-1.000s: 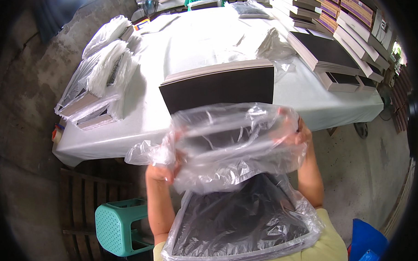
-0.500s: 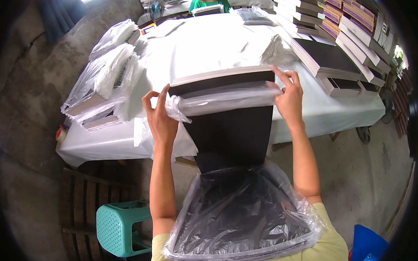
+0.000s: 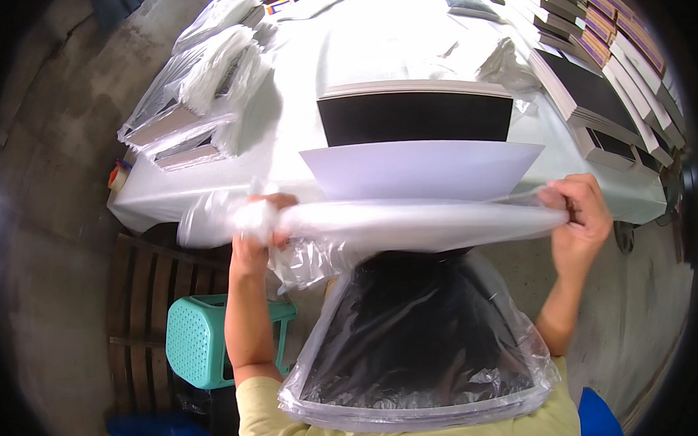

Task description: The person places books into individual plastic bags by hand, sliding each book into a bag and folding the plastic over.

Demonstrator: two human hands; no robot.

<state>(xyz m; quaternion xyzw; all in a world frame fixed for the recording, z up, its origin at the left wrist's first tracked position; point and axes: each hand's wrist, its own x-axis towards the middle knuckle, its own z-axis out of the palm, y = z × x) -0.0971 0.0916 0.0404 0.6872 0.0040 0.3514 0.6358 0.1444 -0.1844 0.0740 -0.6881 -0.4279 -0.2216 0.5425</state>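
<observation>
A clear plastic bag (image 3: pixel 447 387) covers the near part of a stack of black boards (image 3: pixel 421 315) in front of my body. The bag's rolled edge stretches between my hands, blurred by motion. My left hand (image 3: pixel 261 229) is closed on a bunched, crinkled part of the plastic. At the other end, my right hand (image 3: pixel 583 214) grips the plastic with its fingers curled. Just beyond the plastic, a pale board face (image 3: pixel 420 169) slopes toward me. Behind it stands a black-faced board stack (image 3: pixel 418 117) with light edges, on the white-covered table (image 3: pixel 343 49).
Plastic-wrapped stacks (image 3: pixel 198 92) lie on the table's left side, near a tape roll (image 3: pixel 118 176). Black boards and pale boxes (image 3: pixel 591 94) pile up at right. Crumpled plastic (image 3: pixel 501 63) lies toward the back right. Below left stands a green stool (image 3: pixel 196 342) by wooden slats (image 3: pixel 140 302).
Both hands have come nearer and moved apart, drawing the plastic off the far boards toward me. A pale board face now shows. The view has tilted and shifted.
</observation>
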